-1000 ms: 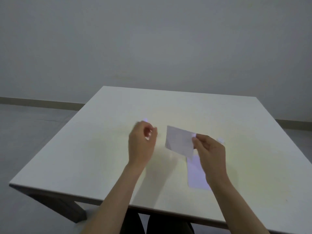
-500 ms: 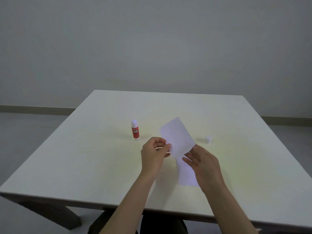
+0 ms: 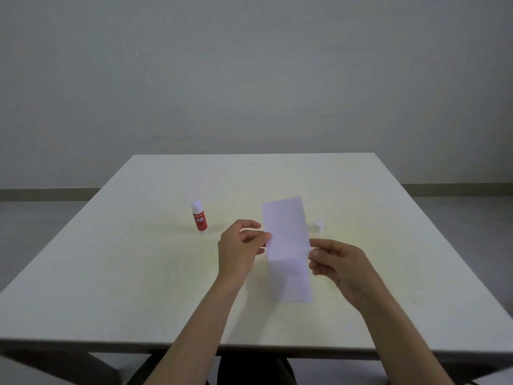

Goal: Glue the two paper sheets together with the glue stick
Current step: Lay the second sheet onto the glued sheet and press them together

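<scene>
I hold a small white paper sheet [image 3: 286, 226] tilted up above the table, my left hand [image 3: 240, 250] pinching its left edge and my right hand [image 3: 337, 263] pinching its right edge. A second white sheet [image 3: 290, 282] lies flat on the table just below it, between my hands. The red glue stick [image 3: 199, 218] stands upright and uncapped to the left of my left hand. Its small white cap [image 3: 318, 225] sits on the table to the right of the held sheet.
The white table [image 3: 111, 273] is square, with its front edge near my body. A grey wall and floor lie behind it.
My left hand set the glue stick down on the table and took the sheet's left edge. The sheet turned from a slant to nearly square over the flat sheet.
</scene>
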